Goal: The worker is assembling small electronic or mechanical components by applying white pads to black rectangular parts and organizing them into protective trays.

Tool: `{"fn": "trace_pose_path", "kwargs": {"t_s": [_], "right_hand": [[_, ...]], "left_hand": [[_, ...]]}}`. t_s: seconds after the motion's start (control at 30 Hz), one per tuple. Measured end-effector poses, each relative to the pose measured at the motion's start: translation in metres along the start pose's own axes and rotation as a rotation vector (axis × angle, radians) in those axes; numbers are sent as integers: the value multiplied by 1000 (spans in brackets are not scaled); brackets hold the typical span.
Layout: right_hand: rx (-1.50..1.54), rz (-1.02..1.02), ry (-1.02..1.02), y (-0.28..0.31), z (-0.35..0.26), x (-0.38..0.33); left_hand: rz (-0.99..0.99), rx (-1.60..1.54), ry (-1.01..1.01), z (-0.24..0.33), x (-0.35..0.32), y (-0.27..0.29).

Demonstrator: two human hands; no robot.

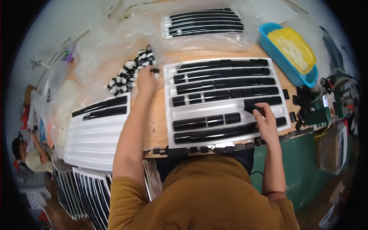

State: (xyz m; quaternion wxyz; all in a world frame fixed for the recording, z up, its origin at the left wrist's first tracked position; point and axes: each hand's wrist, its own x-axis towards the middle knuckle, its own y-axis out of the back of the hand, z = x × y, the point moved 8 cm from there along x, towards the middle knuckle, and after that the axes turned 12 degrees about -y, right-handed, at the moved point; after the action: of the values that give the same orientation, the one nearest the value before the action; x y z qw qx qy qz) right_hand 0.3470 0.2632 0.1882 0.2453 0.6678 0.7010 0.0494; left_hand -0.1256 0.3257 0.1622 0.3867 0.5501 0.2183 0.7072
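Note:
In front of me lies a white grooved tray (pixel 171 112) with rows of glossy black cylindrical pieces in its channels. My right hand (pixel 267 122) is closed, fingers pinching a black cylindrical piece (pixel 251 105) over a partly filled channel at the tray's right. My left hand (pixel 146 79) is beyond the tray's left edge, pinching a small black piece (pixel 155 71) between its fingertips. Beside that hand spreads a pile of small black and white pieces (pixel 124 74). A second grooved white tray (pixel 96 136) lies to the left, with black pieces in its far channels.
Another filled tray (pixel 205 23) sits on clear plastic at the back. At the far right stand a blue basin (pixel 276 51) and a yellow basket (pixel 274 35). Loose black pieces (pixel 292 117) lie by the right edge. Filled trays (pixel 82 191) stand below left; another person (pixel 34 153) works beyond.

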Motion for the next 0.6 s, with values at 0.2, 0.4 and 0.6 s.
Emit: {"fn": "trace_pose_path", "kwargs": {"t_s": [0.2, 0.4, 0.6], "right_hand": [[20, -53, 73, 18, 32, 9], [-6, 92, 9, 17, 48, 14], [-482, 428, 416, 16, 21, -6]], "left_hand": [[-173, -99, -57, 15, 7, -22], [119, -36, 194, 22, 3, 37], [119, -833, 418, 101, -35, 50]]}}
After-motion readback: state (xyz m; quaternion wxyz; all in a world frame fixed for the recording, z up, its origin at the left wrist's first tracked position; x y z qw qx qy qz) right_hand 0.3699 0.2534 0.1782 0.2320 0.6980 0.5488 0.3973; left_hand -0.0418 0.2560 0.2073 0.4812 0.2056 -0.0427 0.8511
